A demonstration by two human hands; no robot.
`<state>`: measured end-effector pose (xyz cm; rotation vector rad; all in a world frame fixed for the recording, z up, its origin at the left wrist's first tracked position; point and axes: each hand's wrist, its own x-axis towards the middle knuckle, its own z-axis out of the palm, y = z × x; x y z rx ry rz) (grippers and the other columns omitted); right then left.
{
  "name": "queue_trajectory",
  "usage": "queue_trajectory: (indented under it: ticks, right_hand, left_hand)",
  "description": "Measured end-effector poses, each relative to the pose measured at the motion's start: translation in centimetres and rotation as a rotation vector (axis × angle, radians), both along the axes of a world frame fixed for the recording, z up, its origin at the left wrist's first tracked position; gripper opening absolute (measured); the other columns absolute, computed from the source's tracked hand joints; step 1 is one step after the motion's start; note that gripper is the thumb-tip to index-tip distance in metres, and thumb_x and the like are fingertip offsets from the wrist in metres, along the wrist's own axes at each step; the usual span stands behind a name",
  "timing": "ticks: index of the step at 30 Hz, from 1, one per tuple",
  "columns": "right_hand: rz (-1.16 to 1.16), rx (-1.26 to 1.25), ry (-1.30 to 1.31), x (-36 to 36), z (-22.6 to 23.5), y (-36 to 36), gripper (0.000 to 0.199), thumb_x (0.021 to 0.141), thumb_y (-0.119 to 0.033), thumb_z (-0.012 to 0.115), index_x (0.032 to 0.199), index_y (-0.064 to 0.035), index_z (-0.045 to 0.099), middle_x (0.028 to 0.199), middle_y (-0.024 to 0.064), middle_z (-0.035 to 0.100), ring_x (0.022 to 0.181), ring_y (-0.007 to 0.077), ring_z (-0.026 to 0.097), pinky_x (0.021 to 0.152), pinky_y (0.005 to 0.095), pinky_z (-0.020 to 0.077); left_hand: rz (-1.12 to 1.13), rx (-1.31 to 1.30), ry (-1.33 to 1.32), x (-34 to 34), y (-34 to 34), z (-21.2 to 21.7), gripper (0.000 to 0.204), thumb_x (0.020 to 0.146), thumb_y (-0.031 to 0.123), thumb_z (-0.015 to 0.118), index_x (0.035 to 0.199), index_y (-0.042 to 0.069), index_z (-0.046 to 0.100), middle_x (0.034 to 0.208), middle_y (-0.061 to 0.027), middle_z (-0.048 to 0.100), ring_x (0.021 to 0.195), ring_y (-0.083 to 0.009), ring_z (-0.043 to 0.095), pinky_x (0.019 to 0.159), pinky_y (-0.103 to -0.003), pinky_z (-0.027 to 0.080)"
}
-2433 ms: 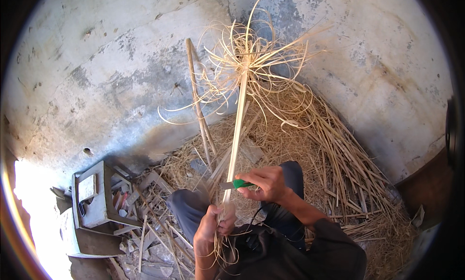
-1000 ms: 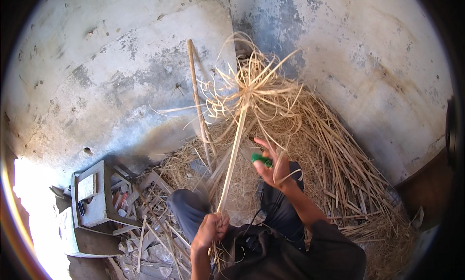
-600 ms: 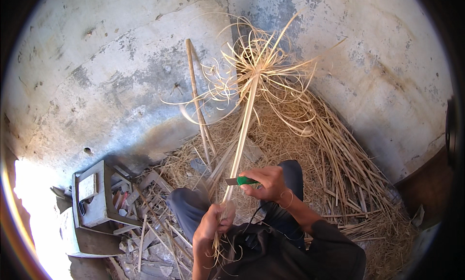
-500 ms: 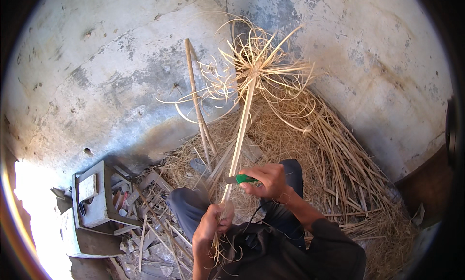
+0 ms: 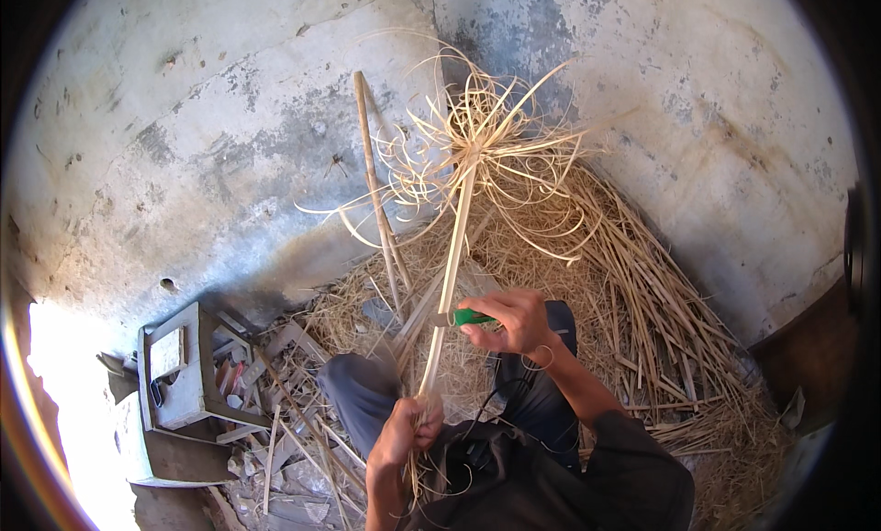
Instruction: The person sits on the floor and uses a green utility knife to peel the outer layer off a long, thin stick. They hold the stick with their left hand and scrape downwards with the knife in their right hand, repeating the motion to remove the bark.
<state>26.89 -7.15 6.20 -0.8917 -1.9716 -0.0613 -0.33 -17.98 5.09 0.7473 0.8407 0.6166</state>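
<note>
My left hand (image 5: 404, 432) is closed around the near end of a long pale strip of split cane or bamboo (image 5: 453, 256), close to my lap. From there the strip slants up and away, and its far end bursts into a mass of thin curled shavings (image 5: 479, 144). My right hand (image 5: 519, 320) grips a knife with a green handle (image 5: 466, 317). The knife's dark blade (image 5: 442, 320) lies across the strip, a short way beyond my left hand. Some thin curls hang below my left hand, and one loops at my right wrist.
Long cut strips (image 5: 633, 301) are heaped along the right wall, over fine straw-like shavings (image 5: 514, 221). Two poles (image 5: 371, 168) lean on the left wall. At left, a battered wooden frame (image 5: 188, 384) stands among scraps. My bent knees (image 5: 353, 393) flank the strip.
My right hand and the knife have slid a little up the strip, away from my left hand. The shavings at the far end have shifted; my left hand stays almost in place.
</note>
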Motion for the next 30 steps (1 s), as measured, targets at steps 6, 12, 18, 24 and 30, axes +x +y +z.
queue_trajectory:
  ticks: [6, 12, 18, 24, 30]
  right_hand:
    - [0.007, 0.029, 0.062, 0.6, 0.7, 1.4, 0.026, 0.091, -0.034, 0.084, 0.105, -0.0126, 0.082, 0.083, 0.0016, 0.079, 0.063, 0.0194, 0.074, 0.056, 0.0326, 0.0567]
    - [-0.019, -0.023, 0.081, 1.4, 1.3, 2.5, 0.025, 0.093, -0.03, 0.084, 0.107, -0.0101, 0.082, 0.09, 0.0044, 0.082, 0.073, 0.0199, 0.079, 0.062, 0.0324, 0.0614]
    - [0.015, -0.029, 0.213, 1.3, 0.3, 4.0, 0.035, 0.096, -0.039, 0.079, 0.11, -0.0071, 0.085, 0.085, 0.008, 0.082, 0.069, 0.0178, 0.078, 0.058, 0.0313, 0.0608]
    - [-0.203, -0.016, 0.172, 4.3, -1.3, 8.4, 0.043, 0.099, -0.045, 0.078, 0.114, -0.0059, 0.086, 0.067, 0.0054, 0.076, 0.051, 0.0133, 0.069, 0.045, 0.0269, 0.0529]
    - [-0.32, -0.167, 0.197, 7.7, -3.1, 11.1, 0.049, 0.096, -0.05, 0.079, 0.117, -0.0063, 0.086, 0.075, 0.0072, 0.08, 0.066, 0.0164, 0.077, 0.061, 0.0327, 0.0622]
  left_hand:
    - [-0.01, -0.009, 0.008, -0.1, -0.9, -0.7, 0.028, 0.1, 0.032, 0.042, 0.08, 0.013, 0.044, 0.065, 0.0048, 0.037, 0.056, -0.0073, 0.031, 0.049, -0.027, 0.025]
    - [-0.035, -0.092, -0.044, -0.1, -2.1, -0.7, 0.028, 0.102, 0.034, 0.042, 0.082, 0.014, 0.043, 0.065, 0.0055, 0.036, 0.055, -0.0069, 0.029, 0.049, -0.026, 0.024]
    - [-0.04, -0.12, -0.062, -0.3, -2.8, -1.0, 0.029, 0.102, 0.035, 0.042, 0.083, 0.014, 0.042, 0.064, 0.0058, 0.034, 0.053, -0.0063, 0.027, 0.048, -0.026, 0.023]
    - [-0.083, -0.206, -0.124, -0.5, -3.6, -2.1, 0.029, 0.102, 0.035, 0.041, 0.083, 0.014, 0.041, 0.063, 0.0055, 0.034, 0.051, -0.0069, 0.025, 0.046, -0.027, 0.02]
    - [-0.104, -0.257, -0.099, 0.1, -4.0, -2.3, 0.027, 0.102, 0.034, 0.04, 0.084, 0.014, 0.042, 0.064, 0.0061, 0.034, 0.051, -0.0067, 0.025, 0.046, -0.027, 0.02]
